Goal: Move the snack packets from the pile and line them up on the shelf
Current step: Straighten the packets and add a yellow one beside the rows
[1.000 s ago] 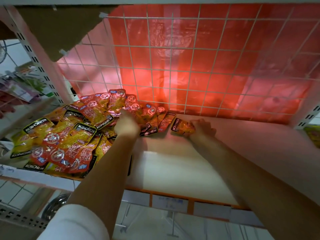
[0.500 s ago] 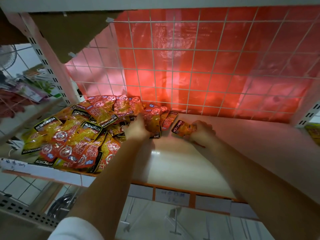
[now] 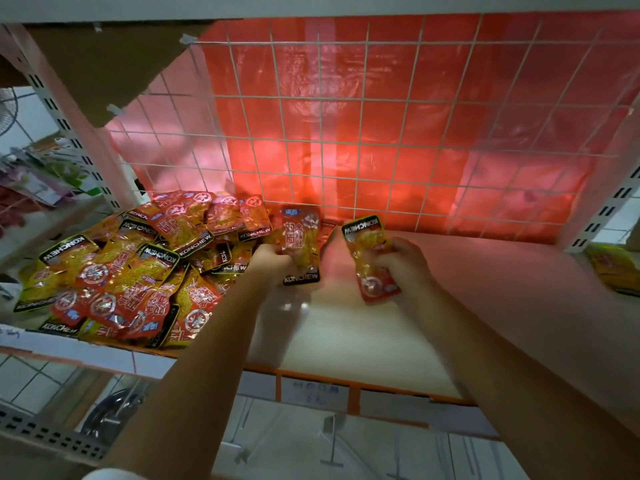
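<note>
Each hand gripped one packet: left hand [image 3: 273, 259], right hand [image 3: 398, 263]. The slick pile [image 3: 121, 268] looked liable to slide off the shelf [image 3: 363, 341] if nudged.

A single head-worn, wide-angle view looks forward and down from close range into a shelf [image 3: 363, 327], facing its wire-grid back panel [image 3: 381, 133]; edges curve.

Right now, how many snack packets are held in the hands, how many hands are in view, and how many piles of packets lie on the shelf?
Packets held: 2, the left packet and the right packet
Hands: 2, left hand and right hand
Piles on the shelf: 1, the pile
Total: 5
</note>
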`<state>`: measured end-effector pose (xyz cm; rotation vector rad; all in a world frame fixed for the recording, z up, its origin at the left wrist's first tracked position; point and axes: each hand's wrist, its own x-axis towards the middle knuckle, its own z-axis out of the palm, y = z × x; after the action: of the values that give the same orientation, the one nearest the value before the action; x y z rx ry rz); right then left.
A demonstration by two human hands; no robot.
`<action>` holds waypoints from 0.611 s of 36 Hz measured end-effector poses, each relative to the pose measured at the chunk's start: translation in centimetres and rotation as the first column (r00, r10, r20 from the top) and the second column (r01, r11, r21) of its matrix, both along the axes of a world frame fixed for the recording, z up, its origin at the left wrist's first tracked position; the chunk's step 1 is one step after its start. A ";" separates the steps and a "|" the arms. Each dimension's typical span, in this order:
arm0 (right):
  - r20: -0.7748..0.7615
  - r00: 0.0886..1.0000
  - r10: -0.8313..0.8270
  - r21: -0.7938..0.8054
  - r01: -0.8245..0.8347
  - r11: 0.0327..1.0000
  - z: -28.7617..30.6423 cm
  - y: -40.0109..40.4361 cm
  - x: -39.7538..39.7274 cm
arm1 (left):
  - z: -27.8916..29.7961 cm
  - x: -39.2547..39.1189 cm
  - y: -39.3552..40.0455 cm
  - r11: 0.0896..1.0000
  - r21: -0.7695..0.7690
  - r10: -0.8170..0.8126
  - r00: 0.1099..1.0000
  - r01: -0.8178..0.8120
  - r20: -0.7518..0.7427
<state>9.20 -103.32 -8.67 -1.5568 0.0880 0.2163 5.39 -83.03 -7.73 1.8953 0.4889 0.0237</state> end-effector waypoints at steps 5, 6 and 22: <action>-0.067 0.997 0.042 0.210 -0.027 0.977 1.0 -2.4 0.4 | 0.5 -1.4 -3.7 0.954 -0.276 -0.099 0.992 0.116 0.075; -0.064 0.997 0.049 0.244 -0.032 0.969 1.0 -3.0 0.4 | 0.4 -1.5 -4.5 0.944 -0.306 -0.102 0.991 0.125 0.088; 0.045 0.994 0.103 0.372 -0.112 0.921 1.8 -16.4 -2.4 | -0.2 -4.2 -22.8 0.821 -0.562 0.096 0.949 0.095 0.301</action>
<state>6.82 -119.72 -6.86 -1.1824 -0.0568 0.2832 1.21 -105.87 -7.97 1.2610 0.2337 0.1632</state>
